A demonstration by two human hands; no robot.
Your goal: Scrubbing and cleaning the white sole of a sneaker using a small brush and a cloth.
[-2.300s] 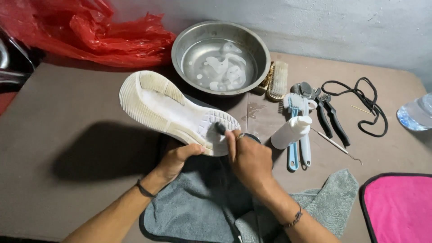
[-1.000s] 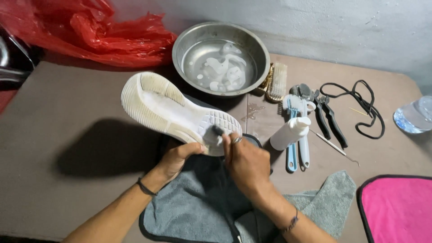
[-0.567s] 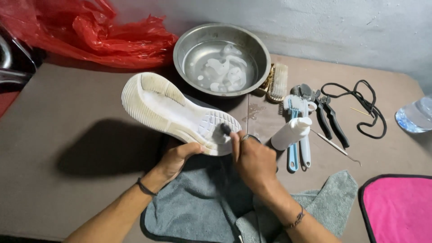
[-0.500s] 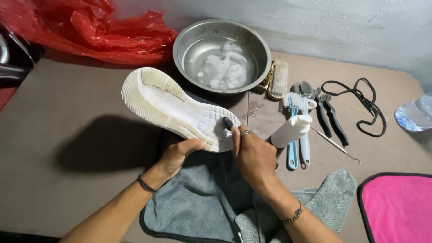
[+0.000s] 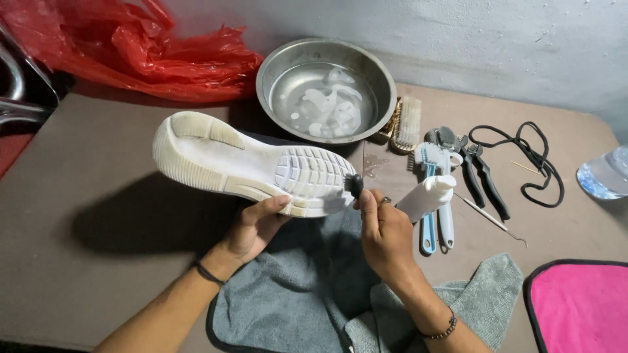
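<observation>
My left hand (image 5: 254, 225) holds a white shoe (image 5: 248, 163) from below, sole turned up, above the table. My right hand (image 5: 383, 232) grips a small dark-headed brush (image 5: 355, 185) whose head touches the toe end of the sole. A grey towel (image 5: 307, 287) lies under both hands.
A metal bowl (image 5: 326, 88) with soapy water stands behind the shoe. To the right lie a wooden brush (image 5: 405, 124), a white bottle (image 5: 426, 196), blue-handled brushes (image 5: 428, 229), black pliers (image 5: 481, 173), a black cord (image 5: 530, 153) and a thin metal pick (image 5: 490, 219). A red plastic bag (image 5: 131, 49) lies at back left, a pink mat (image 5: 579, 307) at front right.
The brush head has shifted back and forth a little along the toe end of the sole. The shoe stays in my left hand, almost unmoved.
</observation>
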